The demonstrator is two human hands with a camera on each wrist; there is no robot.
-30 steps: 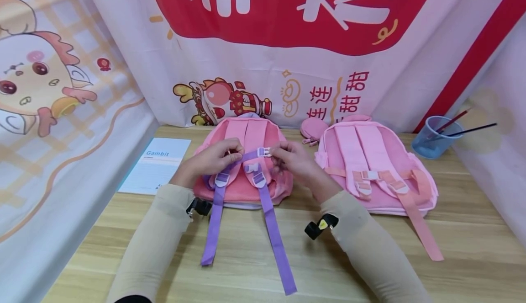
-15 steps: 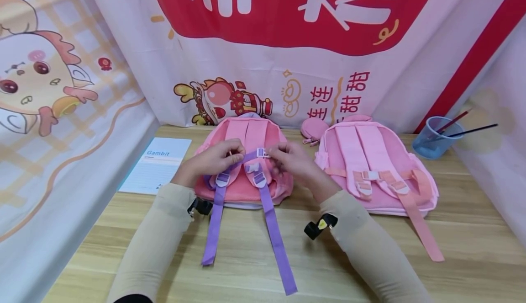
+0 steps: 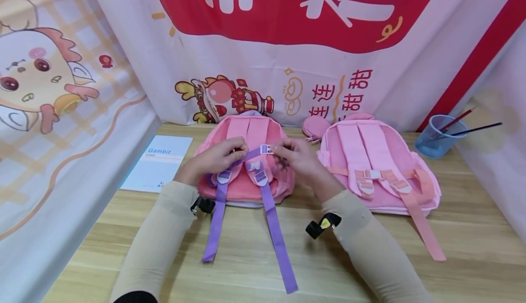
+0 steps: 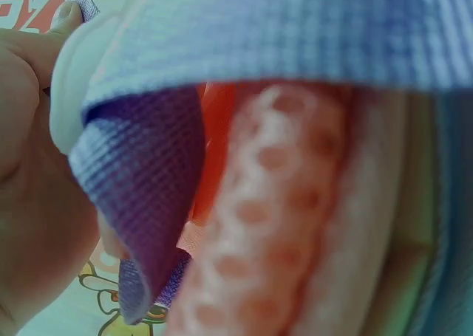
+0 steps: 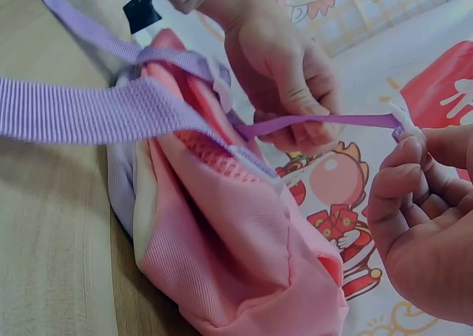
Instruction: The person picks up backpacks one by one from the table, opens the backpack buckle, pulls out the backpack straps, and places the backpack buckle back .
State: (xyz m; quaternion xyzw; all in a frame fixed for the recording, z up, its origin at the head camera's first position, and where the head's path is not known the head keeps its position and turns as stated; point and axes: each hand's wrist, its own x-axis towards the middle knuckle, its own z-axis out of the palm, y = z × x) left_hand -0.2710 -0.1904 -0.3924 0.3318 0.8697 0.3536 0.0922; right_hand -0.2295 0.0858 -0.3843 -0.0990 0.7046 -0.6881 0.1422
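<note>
A pink backpack [image 3: 246,196] lies with its shoulder straps up, in the middle of the head view. My left hand [image 3: 218,156] pinches a thin purple chest strap [image 3: 253,153]. At that strap's end, my right hand [image 3: 300,159] holds a white buckle [image 3: 266,149] between thumb and fingers. In the right wrist view the purple strap [image 5: 347,120] runs taut from one hand to the other, above the backpack [image 5: 244,255]. A second white clip [image 3: 255,166] sits on the other shoulder strap. The left wrist view is mostly filled by blurred purple webbing [image 4: 295,33].
To the right lies another pink backpack [image 3: 394,156], its chest buckle [image 3: 373,174] fastened. A round pink pouch [image 3: 315,127] is beside it. A blue cup [image 3: 435,145] with two thin sticks stands far right, a notebook [image 3: 154,168] left. Printed cloth [image 3: 279,51] hangs behind.
The head view has shifted slightly. Both hands keep their hold on the purple strap and buckle, with only small movements of the buckle.
</note>
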